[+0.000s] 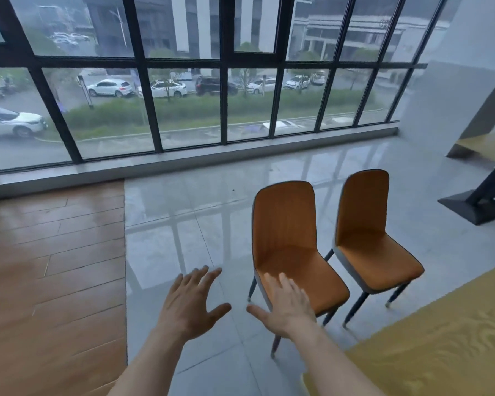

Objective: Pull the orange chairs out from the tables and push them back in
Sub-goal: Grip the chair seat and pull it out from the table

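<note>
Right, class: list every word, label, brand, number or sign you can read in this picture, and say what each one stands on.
No text here can be read.
Building sign outside the window: some marks on the facade, too blurred to read.
Parked cars: plates too small to read.
Orange chairs, yellow table, both hands: no label or brand visible.

Just one camera here, worn on the head, standing height, tilted forward and down at the floor (200, 224). It faces a big window wall (223, 81) across the top, with wide-angle bending at the edges. Both hands, left (190, 305) and right (287, 308), sit close at bottom center, two chairs (292, 252) just past them, and a yellow surface (429, 347) cuts into the bottom right corner.
</note>
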Demonstrator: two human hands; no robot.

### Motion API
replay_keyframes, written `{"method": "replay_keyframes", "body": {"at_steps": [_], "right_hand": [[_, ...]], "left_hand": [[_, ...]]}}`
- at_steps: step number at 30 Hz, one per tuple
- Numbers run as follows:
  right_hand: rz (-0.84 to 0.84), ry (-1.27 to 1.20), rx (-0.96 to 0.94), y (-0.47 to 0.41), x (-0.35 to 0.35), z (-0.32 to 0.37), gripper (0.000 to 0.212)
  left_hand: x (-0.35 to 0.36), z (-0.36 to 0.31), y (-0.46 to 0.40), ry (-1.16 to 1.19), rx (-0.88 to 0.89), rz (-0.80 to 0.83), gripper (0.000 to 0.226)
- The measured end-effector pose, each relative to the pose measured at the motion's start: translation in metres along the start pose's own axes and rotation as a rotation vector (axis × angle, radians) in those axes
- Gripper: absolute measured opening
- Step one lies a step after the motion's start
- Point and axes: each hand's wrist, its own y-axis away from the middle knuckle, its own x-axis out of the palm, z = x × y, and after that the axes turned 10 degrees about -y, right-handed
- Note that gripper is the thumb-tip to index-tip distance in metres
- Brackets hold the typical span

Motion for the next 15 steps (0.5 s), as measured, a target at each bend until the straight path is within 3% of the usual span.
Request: {"method": "replay_keyframes", "body": {"at_steps": [7, 15], "right_hand": [[-0.054, -0.085, 0.127, -0.170, -0.034, 0.036, 0.097], [-0.134, -0.211, 0.270, -0.396, -0.078, 0.015, 0.088]], "left_hand": [[-0.016, 0.048, -0.201, 0.013, 0.182, -0.005, 0.081], [0.015, 0.071, -0.455, -0.046, 0.319, 0.064, 0.081]]}}
